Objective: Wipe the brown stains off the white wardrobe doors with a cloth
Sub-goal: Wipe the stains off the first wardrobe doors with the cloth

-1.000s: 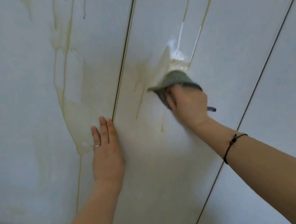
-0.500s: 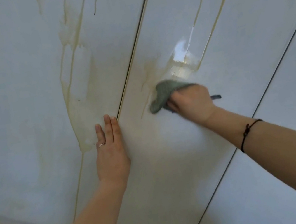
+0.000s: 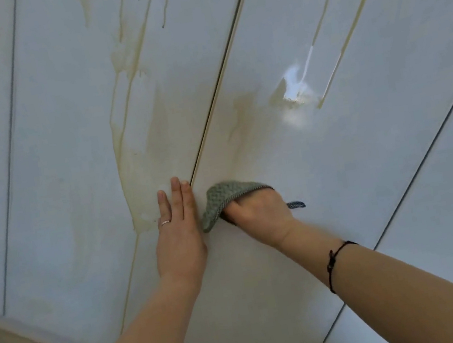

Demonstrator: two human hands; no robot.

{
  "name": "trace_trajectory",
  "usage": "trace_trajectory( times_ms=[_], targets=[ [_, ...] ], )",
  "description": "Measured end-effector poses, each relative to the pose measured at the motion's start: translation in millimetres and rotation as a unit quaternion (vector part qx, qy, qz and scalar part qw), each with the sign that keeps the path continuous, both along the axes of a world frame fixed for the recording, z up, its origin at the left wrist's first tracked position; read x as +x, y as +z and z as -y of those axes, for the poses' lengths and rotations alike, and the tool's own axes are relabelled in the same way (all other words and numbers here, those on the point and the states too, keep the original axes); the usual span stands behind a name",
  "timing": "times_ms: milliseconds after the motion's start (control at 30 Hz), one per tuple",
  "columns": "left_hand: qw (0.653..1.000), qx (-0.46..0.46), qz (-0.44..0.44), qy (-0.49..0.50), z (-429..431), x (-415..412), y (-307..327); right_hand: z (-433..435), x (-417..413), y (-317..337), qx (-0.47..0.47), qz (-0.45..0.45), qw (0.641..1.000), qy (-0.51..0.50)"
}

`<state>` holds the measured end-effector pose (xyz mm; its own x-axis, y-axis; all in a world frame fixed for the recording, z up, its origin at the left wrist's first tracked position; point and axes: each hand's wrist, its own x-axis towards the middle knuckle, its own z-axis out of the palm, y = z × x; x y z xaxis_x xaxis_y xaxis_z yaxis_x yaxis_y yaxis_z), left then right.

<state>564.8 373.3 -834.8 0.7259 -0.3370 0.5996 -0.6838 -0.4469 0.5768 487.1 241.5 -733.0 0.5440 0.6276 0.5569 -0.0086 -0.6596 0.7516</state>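
Down and left we've swept the green cloth (image 3: 225, 201), gripped by our right hand (image 3: 259, 215), beside our flat left hand (image 3: 178, 232); wiping could smear brown stains (image 3: 242, 112) wider.

White wardrobe doors (image 3: 369, 178) carry brown stains (image 3: 141, 167) and a cloth (image 3: 218, 199).

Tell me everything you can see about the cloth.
The cloth is grey-green with a woven, ribbed texture and a stitched edge. It is bunched into a rounded wad, pressed against the white door just right of the seam. The right hand grips it, covering much of it; a small blue loop sticks out past the hand. Its left edge lies beside the left hand, touching or nearly so.
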Motion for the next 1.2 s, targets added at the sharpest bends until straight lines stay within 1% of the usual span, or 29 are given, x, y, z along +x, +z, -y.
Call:
trace_trajectory(
  times_ms=[100,167,233,300,367,467,533,600,667,700,767,833,900,967,1033,1100,1200],
  targets=[
    [1.000,-0.003,0.003,0.004,0,1,0,9,-8,-39,-0.003,-0.066,0.998,-0.003],
    [1.000,0.000,-0.004,0.010,-1,0,0,13,-13,-51,-0.020,-0.101,0.995,-0.005],
    [1.000,0.004,-0.004,0.008,-1,0,2,17,-16,-40,-0.060,-0.136,0.989,-0.005],
    [1.000,0.002,-0.004,0.002,0,0,2,16,-14,-11,-0.082,-0.138,0.987,-0.006],
    [1.000,-0.003,-0.007,0.000,-1,0,0,9,-6,31,-0.073,-0.091,0.993,-0.020],
    [1.000,0.005,-0.003,0.008,-2,-1,-1,-9,11,95,-0.028,0.036,0.998,-0.035],
    [1.000,0.017,0.001,0.017,-2,0,-1,-20,22,124,0.015,0.099,0.994,-0.046],
    [0.999,0.023,0.000,0.025,-2,0,0,-29,30,133,0.085,0.145,0.984,-0.059],
    [0.999,0.027,-0.003,0.027,-1,-1,0,-35,33,122,0.158,0.183,0.968,-0.060],
    [0.999,0.028,-0.005,0.026,-2,-1,0,-37,34,110,0.177,0.192,0.964,-0.052],
    [1.000,0.024,-0.002,0.020,-3,0,1,-37,37,74,0.159,0.172,0.972,-0.028],
    [1.000,0.012,-0.002,0.007,-4,2,0,-35,36,28,0.096,0.099,0.990,-0.013],
    [1.000,-0.010,-0.008,-0.005,-5,5,-1,-32,32,-13,0.054,0.031,0.998,-0.014],
    [1.000,-0.025,0.000,-0.003,-5,8,-2,-28,30,-39,0.057,0.001,0.998,-0.021],
    [0.999,-0.034,0.005,-0.010,-6,8,-4,-27,29,-47,0.061,-0.001,0.998,-0.019],
    [0.999,-0.042,-0.002,-0.025,-8,8,-4,-25,27,-45,0.036,-0.015,0.999,-0.008],
    [0.998,-0.034,-0.006,-0.045,-13,8,-1,-14,17,-10,-0.023,-0.059,0.998,-0.004]
  ],
)
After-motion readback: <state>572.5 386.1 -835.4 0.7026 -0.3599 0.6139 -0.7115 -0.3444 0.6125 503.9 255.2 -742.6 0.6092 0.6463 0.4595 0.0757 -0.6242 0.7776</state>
